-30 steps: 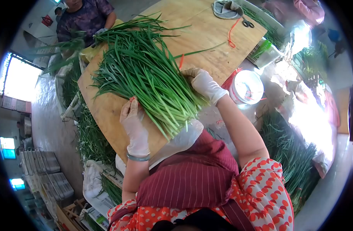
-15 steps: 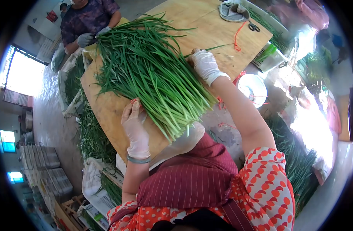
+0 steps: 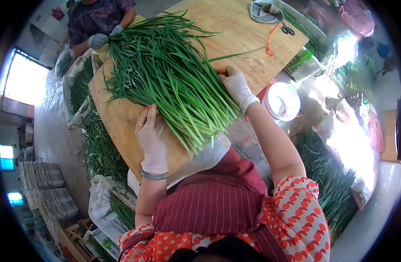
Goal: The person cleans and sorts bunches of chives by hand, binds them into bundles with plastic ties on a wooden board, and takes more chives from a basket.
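Observation:
A thick pile of long green leafy stalks (image 3: 170,78) lies on the wooden board (image 3: 239,26), pale cut ends towards me. My left hand (image 3: 151,135), gloved, is at the pile's left edge, with thumb and fingers pinched on a red tie (image 3: 151,108). At the right edge is my right hand (image 3: 236,87), gloved too, fingers curled together; a bit of orange-red shows by its fingertips, but what it holds is hard to make out. The stalks hide whatever runs beneath them.
Across the board, a person's gloved hands (image 3: 99,41) touch the leaf tips. Scissors (image 3: 288,29), a grey cloth (image 3: 265,13) and a red tie (image 3: 269,46) lie at the far right corner. A white bucket (image 3: 282,101) stands right of the board; greens (image 3: 325,174) lie beyond.
My right hand first moved up along the pile's right edge, then came slightly back down. My left hand stays pinched at the left edge. The other person's hands have come into clearer view.

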`<state>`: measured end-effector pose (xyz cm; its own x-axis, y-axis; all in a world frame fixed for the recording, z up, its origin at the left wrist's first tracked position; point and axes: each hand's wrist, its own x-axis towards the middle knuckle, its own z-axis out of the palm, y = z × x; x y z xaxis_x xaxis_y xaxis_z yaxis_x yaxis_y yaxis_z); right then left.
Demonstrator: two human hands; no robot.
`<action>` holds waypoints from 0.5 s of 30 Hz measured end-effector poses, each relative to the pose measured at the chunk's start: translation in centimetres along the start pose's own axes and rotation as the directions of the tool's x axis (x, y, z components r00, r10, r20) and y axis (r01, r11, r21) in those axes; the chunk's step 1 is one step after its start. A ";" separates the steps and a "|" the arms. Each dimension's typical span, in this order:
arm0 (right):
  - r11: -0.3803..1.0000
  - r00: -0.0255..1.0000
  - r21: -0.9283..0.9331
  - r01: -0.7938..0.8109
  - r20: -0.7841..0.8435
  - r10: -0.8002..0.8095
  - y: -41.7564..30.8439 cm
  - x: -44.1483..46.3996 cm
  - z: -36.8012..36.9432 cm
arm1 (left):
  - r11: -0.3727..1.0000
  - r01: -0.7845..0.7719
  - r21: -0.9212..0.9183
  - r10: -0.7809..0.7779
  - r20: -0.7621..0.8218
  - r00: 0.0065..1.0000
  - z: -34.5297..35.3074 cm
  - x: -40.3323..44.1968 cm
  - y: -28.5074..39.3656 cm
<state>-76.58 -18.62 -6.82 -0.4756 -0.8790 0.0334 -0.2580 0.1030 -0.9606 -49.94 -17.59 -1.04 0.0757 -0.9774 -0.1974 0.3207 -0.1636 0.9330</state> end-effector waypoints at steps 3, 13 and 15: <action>0.991 0.999 0.127 0.030 0.008 -0.031 -0.8 -0.6 0.2 | 1.000 0.011 -0.004 -0.011 -0.005 1.000 0.0 0.0 -0.1; 0.976 0.983 -0.128 -0.178 0.020 0.182 -2.5 0.0 0.2 | 1.000 -0.003 0.001 0.003 0.004 1.000 -0.7 0.6 -0.7; 0.983 0.986 -0.085 -0.161 0.030 0.164 -1.3 0.7 0.3 | 1.000 -0.004 0.003 0.004 0.001 1.000 -0.8 0.7 -0.8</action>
<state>-76.31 -19.56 -5.66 -0.4859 -0.8638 -0.1329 -0.2485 0.2824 -0.9266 -49.41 -18.06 -2.17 0.0761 -0.9781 -0.1937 0.3176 -0.1603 0.9346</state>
